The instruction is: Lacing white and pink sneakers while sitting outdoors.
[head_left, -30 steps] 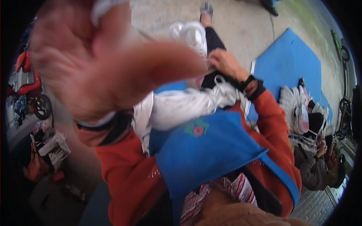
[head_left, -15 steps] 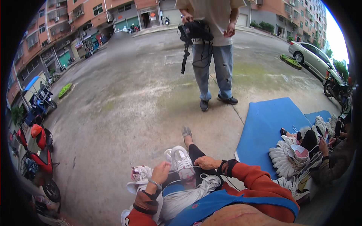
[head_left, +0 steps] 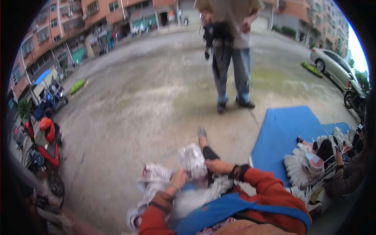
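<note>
A white lace-up shoe [head_left: 192, 157] stands at my lap, its front smeared by motion. My left hand [head_left: 179, 178] is closed at the shoe's left side, and my right hand [head_left: 220, 167] is closed at its right. Each appears to pinch an end of the shoe's white lace; the thin strand itself is blurred. Below them, a bundle of white laces [head_left: 196, 199] lies across my lap over the blue apron [head_left: 209, 213]. More white shoes [head_left: 157, 172] are stacked beside my left forearm.
A person in jeans [head_left: 232, 74] stands ahead, holding a black strapped device [head_left: 219, 34]. Blue mats [head_left: 284, 131] lie at right, beside another seated worker's hands [head_left: 339, 157] and a fan of white shoes [head_left: 298, 166]. A red scooter [head_left: 49, 154] stands at left.
The whole view has shifted, so the scene sits further right. My hands have come closer together beside the shoe. The standing person's device hangs closer to the body.
</note>
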The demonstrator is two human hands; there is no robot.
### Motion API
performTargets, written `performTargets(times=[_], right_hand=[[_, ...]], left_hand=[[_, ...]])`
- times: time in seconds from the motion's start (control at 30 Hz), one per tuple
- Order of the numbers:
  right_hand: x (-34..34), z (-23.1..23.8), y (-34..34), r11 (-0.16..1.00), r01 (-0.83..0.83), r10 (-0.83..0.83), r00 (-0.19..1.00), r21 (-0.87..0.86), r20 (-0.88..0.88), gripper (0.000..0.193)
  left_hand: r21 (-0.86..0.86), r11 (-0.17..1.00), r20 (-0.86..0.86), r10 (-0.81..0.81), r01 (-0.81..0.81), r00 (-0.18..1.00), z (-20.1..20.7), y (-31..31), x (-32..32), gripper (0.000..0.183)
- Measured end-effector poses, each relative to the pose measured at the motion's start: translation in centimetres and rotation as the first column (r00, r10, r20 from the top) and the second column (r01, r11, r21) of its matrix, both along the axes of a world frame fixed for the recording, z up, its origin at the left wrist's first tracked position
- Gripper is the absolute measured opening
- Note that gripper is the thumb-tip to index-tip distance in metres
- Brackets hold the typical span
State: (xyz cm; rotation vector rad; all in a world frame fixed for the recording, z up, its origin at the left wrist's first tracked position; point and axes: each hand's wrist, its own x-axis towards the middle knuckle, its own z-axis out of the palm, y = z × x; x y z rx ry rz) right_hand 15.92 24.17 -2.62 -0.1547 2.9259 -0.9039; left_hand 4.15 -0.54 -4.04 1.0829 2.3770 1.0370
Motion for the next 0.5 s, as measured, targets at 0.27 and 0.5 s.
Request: performTargets(times=[0.27, 0.5], right_hand=[[-0.8, 3.2, 0.0, 0.985, 0.159, -0.163, 0.985, -0.065, -0.064, 0.022], [-0.9, 3.1, -0.1, 0.972, 0.161, -0.154, 0.987, -0.17, 0.054, 0.021]], left_hand=[[0.09, 0.993, 0.104, 0.066, -0.075, 0.992, 3.8, 1.1, 1.0, 0.014], [-0.021, 0.983, 0.112, 0.182, -0.181, 0.977, 4.5, 1.6, 1.4, 0.036]])
